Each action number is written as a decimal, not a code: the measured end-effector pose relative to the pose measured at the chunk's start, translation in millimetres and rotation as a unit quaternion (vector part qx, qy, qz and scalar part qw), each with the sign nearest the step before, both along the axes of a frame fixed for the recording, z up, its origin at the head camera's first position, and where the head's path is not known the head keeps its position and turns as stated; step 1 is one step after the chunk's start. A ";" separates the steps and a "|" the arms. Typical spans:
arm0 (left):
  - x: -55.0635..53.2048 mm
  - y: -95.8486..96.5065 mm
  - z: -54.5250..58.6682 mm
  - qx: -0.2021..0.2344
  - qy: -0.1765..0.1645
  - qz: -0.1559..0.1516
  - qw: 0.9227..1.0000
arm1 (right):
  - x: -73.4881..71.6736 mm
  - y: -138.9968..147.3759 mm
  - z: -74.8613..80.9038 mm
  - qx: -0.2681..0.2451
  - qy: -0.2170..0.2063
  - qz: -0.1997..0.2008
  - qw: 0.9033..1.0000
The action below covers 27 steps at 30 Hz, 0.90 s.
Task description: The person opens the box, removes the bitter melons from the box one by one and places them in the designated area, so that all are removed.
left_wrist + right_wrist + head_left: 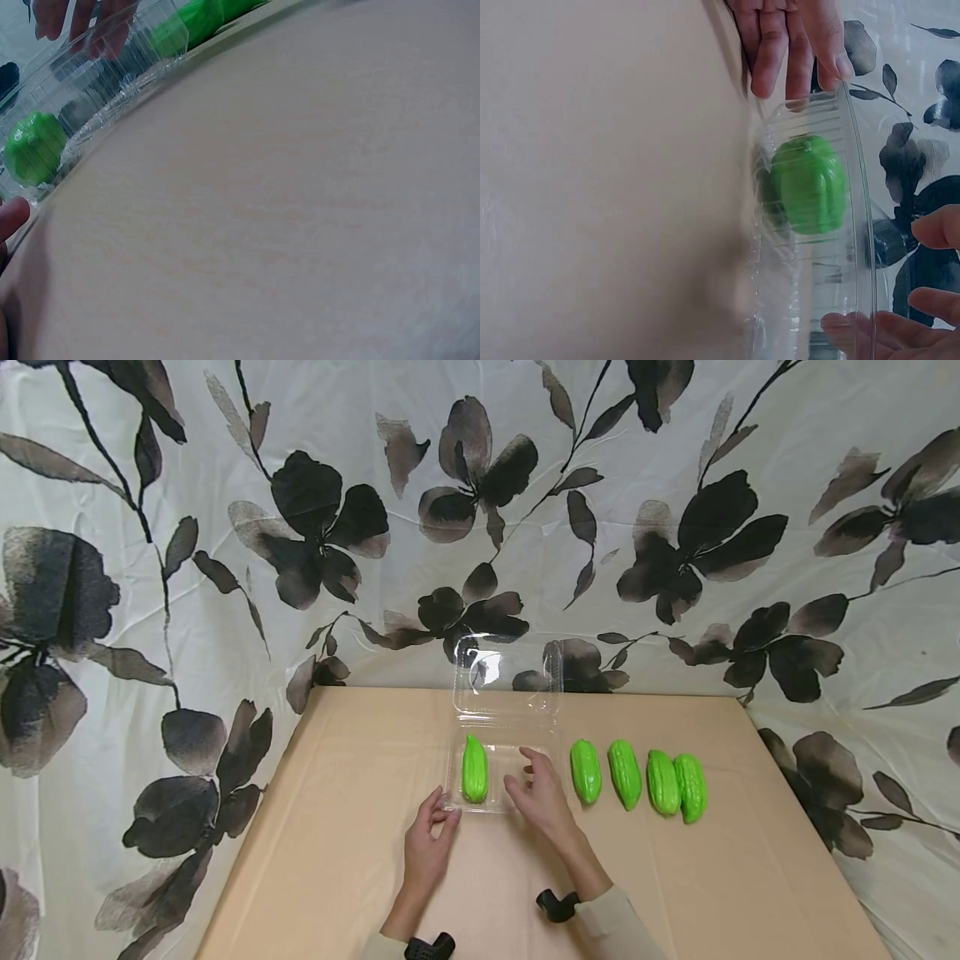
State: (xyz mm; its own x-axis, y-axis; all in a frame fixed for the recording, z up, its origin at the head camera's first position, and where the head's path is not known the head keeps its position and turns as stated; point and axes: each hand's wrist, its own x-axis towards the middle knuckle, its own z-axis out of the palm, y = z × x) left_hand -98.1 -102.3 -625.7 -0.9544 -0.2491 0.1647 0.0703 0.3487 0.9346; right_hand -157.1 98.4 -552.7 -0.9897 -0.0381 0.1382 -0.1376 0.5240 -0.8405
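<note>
A clear plastic clamshell box (501, 810) lies with its lid (506, 681) tipped back. One bright green, ridged bitter gourd (475, 770) lies lengthwise in its left part. My left hand (430, 843) holds the near left corner of the box, its thumb (836, 52) at the rim and its fingers along the outer left side. Over the right part of the tray is my right hand (542, 797), fingers loosely bent and apart, holding nothing. In the right wrist view, its fingertips (840, 322) show by the box wall.
To the right of the box, several more bitter gourds (626, 774) lie in a row, the two rightmost side by side. All of it stands on a tan tabletop (360, 760). A floral curtain (570, 560) hangs behind the table, right at the lid.
</note>
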 end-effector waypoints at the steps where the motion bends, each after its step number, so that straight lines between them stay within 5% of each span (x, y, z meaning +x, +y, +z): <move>1: -0.1 0.0 0.1 0.001 -0.001 0.000 1.000 | -0.2 -1.3 -0.3 0.003 0.001 0.001 1.000; 27: 1.5 -0.8 -0.8 0.002 0.013 -0.002 1.000 | -4.1 -30.3 -8.8 0.035 -0.015 0.024 0.999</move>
